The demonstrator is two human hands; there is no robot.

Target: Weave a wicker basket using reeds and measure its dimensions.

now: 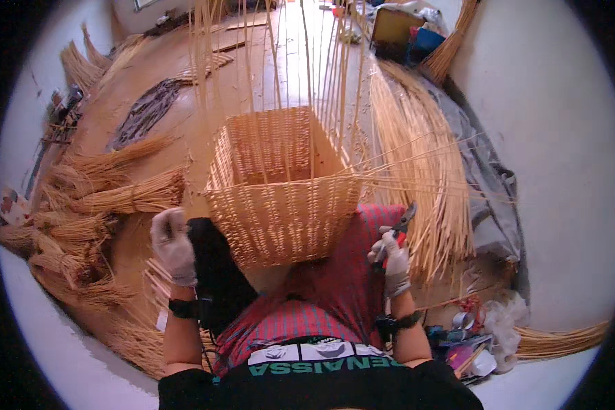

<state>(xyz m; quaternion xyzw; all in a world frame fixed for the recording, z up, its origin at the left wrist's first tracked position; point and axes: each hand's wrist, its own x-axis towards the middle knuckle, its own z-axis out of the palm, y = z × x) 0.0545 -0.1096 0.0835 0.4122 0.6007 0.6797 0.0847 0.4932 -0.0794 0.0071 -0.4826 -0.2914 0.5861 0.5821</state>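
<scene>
A square woven basket (287,219) of pale straw-coloured cane rests against my lap, tilted, its open top facing away. Long upright stakes (307,61) rise from its far and side rims, and several loose strands (424,174) stick out rightward from its near right corner. My right hand (395,263), in a white glove, grips pruning shears (404,224) with red on the handles, their dark blades pointing up beside the basket's right side. My left hand (174,247), also gloved, is raised apart from the basket's left side. Its fingers are curled, and whatever they may hold is hidden.
Cane bundles (126,191) lie on the floor at the left. A long spread of cane (417,171) lies at the right beside grey plastic sheeting (492,198). Small clutter and a clear plastic bag (504,328) sit at the lower right. A chair (393,34) stands far right.
</scene>
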